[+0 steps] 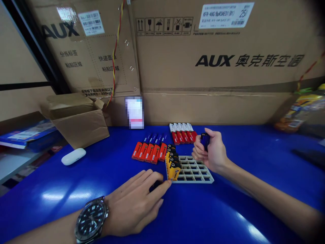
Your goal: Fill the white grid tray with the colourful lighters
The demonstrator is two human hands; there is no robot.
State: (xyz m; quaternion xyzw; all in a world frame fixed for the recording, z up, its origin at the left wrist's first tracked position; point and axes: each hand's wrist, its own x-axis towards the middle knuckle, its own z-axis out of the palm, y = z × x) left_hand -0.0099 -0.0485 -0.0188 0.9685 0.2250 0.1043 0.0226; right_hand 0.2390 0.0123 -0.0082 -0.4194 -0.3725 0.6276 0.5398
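Note:
My right hand point(212, 153) is curled round a dark blue battery point(205, 140), held just above the right side of a grey grid tray point(196, 171). Several yellow-and-black batteries point(173, 161) stand in the tray's left column. My left hand point(138, 201), with a wristwatch, lies on the blue table with fingertips against the tray's near left corner; something dark point(155, 185) shows under its fingers. Behind the tray lie a row of orange-and-blue batteries point(149, 149) and a row of red-and-white batteries point(182, 133).
Large AUX cardboard cartons point(215, 67) wall off the back of the blue table point(228, 210). A small open cardboard box point(78, 118) and a white earbud case point(73, 156) sit at the left. A yellow packet point(302, 108) lies at the far right.

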